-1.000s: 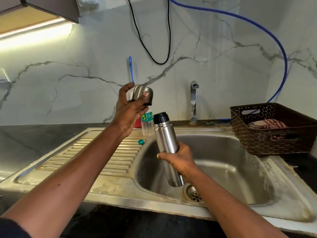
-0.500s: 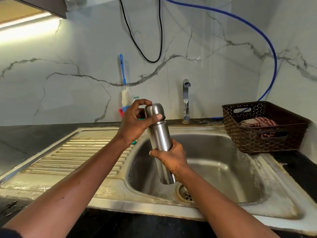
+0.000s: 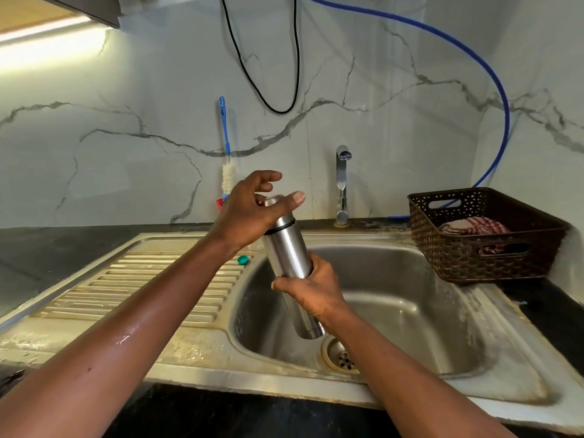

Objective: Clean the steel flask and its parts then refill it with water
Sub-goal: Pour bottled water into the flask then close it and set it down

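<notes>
The steel flask (image 3: pixel 289 254) is held tilted above the sink basin (image 3: pixel 395 298), its base near the drain. My right hand (image 3: pixel 311 294) is wrapped around its lower body. The steel cup lid (image 3: pixel 279 213) sits on top of the flask, with a dark ring showing below it. My left hand (image 3: pixel 249 213) grips that lid from the left, thumb across its front, other fingers partly lifted. The flask's inner stopper is hidden under the lid.
A tap (image 3: pixel 343 184) stands behind the basin. A blue-handled bottle brush (image 3: pixel 227 153) leans on the marble wall. A small green cap (image 3: pixel 242 260) lies on the drainboard (image 3: pixel 132 289). A brown basket (image 3: pixel 480 235) holding a checked cloth sits at the right.
My left hand brought the cup lid down from above the drainboard onto the flask's top and now turns on it. The flask's black stopper is now covered.
</notes>
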